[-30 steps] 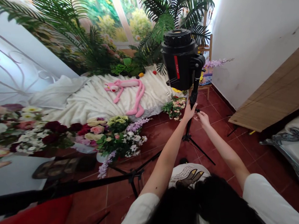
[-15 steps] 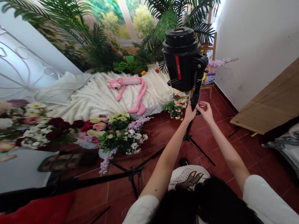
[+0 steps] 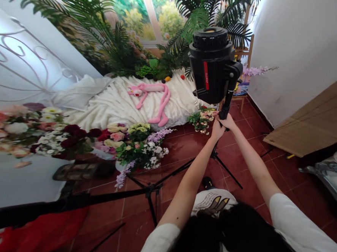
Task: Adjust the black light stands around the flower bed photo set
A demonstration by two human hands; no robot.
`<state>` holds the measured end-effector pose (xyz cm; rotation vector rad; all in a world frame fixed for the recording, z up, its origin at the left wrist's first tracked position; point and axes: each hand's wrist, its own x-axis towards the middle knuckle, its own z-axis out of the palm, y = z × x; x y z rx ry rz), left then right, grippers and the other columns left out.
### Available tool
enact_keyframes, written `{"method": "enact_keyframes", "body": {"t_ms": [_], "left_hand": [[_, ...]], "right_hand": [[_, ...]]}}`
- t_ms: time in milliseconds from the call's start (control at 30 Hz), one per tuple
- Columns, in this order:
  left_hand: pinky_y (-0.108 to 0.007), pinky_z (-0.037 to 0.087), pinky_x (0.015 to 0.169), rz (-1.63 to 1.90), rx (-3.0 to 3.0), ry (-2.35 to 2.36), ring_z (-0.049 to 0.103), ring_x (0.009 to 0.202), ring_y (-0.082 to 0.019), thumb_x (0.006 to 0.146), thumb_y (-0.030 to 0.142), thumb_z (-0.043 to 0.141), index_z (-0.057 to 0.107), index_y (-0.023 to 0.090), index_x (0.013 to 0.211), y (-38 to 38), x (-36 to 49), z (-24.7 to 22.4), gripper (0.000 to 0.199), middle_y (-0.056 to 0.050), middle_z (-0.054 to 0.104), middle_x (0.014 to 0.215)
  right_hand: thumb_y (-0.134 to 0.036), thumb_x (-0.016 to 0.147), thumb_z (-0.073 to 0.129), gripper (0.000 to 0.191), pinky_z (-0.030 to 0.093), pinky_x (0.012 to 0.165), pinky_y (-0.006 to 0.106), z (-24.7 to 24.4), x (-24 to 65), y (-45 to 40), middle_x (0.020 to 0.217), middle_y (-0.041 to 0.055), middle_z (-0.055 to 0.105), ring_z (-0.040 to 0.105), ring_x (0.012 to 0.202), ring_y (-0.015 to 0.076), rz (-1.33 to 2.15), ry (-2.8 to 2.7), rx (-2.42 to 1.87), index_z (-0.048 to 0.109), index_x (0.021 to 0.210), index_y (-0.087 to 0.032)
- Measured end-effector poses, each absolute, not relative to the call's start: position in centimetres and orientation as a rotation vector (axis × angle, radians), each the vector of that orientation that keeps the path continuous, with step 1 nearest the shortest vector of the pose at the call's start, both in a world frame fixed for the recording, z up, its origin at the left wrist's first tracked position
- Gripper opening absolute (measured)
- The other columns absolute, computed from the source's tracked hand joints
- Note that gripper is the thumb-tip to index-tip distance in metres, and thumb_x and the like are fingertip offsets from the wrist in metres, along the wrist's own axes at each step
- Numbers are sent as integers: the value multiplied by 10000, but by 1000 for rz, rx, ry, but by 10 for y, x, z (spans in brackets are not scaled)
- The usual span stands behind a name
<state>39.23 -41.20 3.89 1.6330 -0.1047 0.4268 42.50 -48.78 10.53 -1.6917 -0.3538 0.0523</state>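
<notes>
A black studio light (image 3: 212,68) with a red label stands upright in front of me on a black light stand (image 3: 227,101). Just below the lamp, my right hand (image 3: 227,121) is closed round the stand's upper pole. My left hand (image 3: 218,130) grips the same pole from the left, touching my right hand and slightly lower. The fingers partly overlap, and what lies under them is hidden. The stand's legs (image 3: 228,171) spread on the red tiled floor.
Artificial flowers (image 3: 141,146) fill the left, with a second black stand (image 3: 104,196) below them. A pink plush toy (image 3: 154,88) lies on a white fur blanket (image 3: 107,107). On the right lean a brown board (image 3: 313,117) and a silver-framed piece of furniture (image 3: 331,173).
My right hand has moved left and closed on the pole, where its fingers were raised beside it. My left hand has shifted slightly lower. The view has turned a little left.
</notes>
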Motion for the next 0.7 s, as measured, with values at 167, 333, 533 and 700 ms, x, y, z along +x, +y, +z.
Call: {"method": "enact_keyframes", "body": {"t_ms": [167,333,533,700], "left_hand": [[-513,418,1150,414,1674,-104,587,1269,-310,799,115,580,520,151,1275,-410,393,40,481,-186,642,1280],[-508,365,1197,429,1673,-114,514,1372,-315,849,180,585,490,145,1333,-410,394,40,494,-209,564,1404],[-460,425,1136,430,1674,-127,585,1273,-286,949,379,529,525,142,1243,-411,392,45,378,-193,622,1287],[-430,458,1064,433,1722,-108,630,1134,-257,974,572,427,539,167,1188,-412,388,49,472,-142,663,1130]], "right_hand": [[-209,656,808,119,596,851,382,109,427,-482,736,46,753,733,804,230,-88,-289,-1671,712,715,-169],[-258,729,763,115,600,829,402,105,428,-477,688,56,728,733,772,231,-158,-228,-1665,700,704,-166],[-412,733,803,293,582,662,316,129,432,-478,607,17,660,664,611,166,-121,-314,-1663,648,669,-171],[-578,690,816,472,458,451,222,166,434,-478,511,-20,578,510,431,94,-82,-413,-1665,546,610,-199]]}}
